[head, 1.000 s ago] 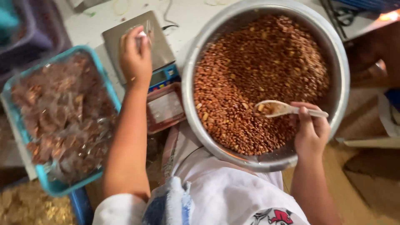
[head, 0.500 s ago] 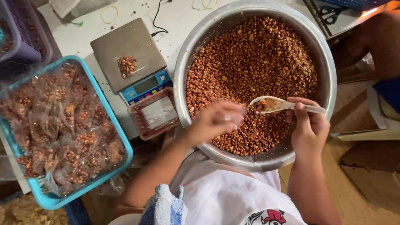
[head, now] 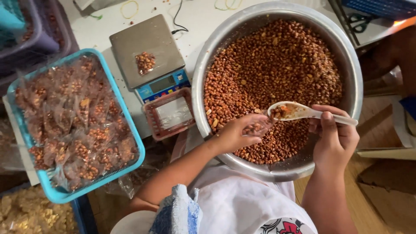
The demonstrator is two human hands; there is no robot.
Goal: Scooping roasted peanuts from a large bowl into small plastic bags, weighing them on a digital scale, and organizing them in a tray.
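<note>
Two hands work over a large steel bowl (head: 353, 93) heaped with reddish-brown roasted peanuts (head: 277, 69). The right hand (head: 336, 138) is closed around the handle of a white spoon (head: 303, 112) — its scoop, carrying a few nuts, hangs above the heap. The left hand (head: 236, 134) pinches a small clear bag (head: 256, 128) just beside the spoon's tip. Left of the bowl, a kitchen scale (head: 149, 54) bears a small filled packet (head: 145, 62); a turquoise basket (head: 123, 112) holds many more.

Bare white table (head: 197, 17) at upper centre lies open; scale (head: 149, 54), blue basket (head: 73, 121) and metal bowl (head: 277, 86) crowd the rest.
</note>
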